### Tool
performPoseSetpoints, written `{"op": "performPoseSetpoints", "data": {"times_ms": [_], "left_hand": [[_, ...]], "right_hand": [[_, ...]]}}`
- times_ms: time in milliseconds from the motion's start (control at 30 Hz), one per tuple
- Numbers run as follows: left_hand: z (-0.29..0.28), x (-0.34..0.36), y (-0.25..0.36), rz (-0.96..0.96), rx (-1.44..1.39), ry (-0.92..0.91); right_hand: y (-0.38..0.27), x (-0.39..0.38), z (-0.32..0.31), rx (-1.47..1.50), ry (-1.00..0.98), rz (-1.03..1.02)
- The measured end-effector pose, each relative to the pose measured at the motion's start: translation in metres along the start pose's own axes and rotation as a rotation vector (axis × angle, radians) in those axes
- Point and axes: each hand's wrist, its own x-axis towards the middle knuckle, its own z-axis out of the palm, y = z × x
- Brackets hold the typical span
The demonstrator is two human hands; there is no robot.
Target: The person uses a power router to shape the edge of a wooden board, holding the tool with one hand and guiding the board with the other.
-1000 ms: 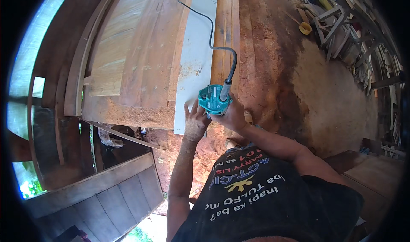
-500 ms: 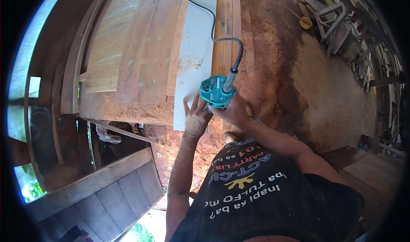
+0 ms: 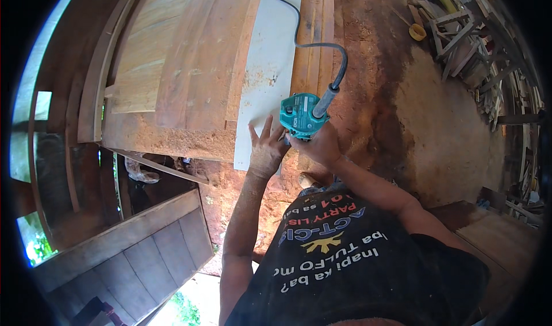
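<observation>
At the near end of a white board (image 3: 269, 67) that lies along a stack of wooden planks, a teal power tool (image 3: 299, 114) stands with its base on the board's right edge, where the white surface meets a narrow strip of reddish timber (image 3: 313, 38). The right hand (image 3: 319, 146) is wrapped around the near side of the tool's body, fingers closed on it, the forearm running back toward the person's dark printed shirt (image 3: 345, 257). The left hand (image 3: 266, 150) lies flat on the white board just left of the tool, fingers spread and apart, gripping nothing; its fingertips are close to the tool's housing (whether they actually touch it cannot be told). A grey cord (image 3: 322, 50) rises from a stiff sleeve on the tool's top, loops to the right, and then trails away along the board toward the far end.

Pale sawdust is scattered over the board near the hands and thick on the edge of the broad wooden panels (image 3: 178, 61) to the left. The ground (image 3: 414, 107) to the right is reddish-brown and covered in sawdust. Farther right stands a clutter of timber offcuts and frames (image 3: 466, 38), with a small yellow container (image 3: 417, 31) beside them. Lower left, a dark plank structure (image 3: 132, 251) sits below the work.
</observation>
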Motion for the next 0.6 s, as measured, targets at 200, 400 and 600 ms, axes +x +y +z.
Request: {"op": "performPoseSetpoints", "data": {"times_ms": [200, 400, 600], "left_hand": [[-0.002, 0.006, 0.001, -0.012, 0.003, -0.017], [0.0, 0.011, 0.0, -0.022, 0.016, -0.037], [-0.003, 0.02, 0.001, -0.047, 0.02, -0.017]], "right_hand": [[0.001, 0.006, -0.001, 0.002, 0.015, -0.018], [0.001, 0.01, -0.002, -0.008, 0.003, -0.003], [0.001, 0.017, -0.003, -0.038, 0.025, -0.017]]}}
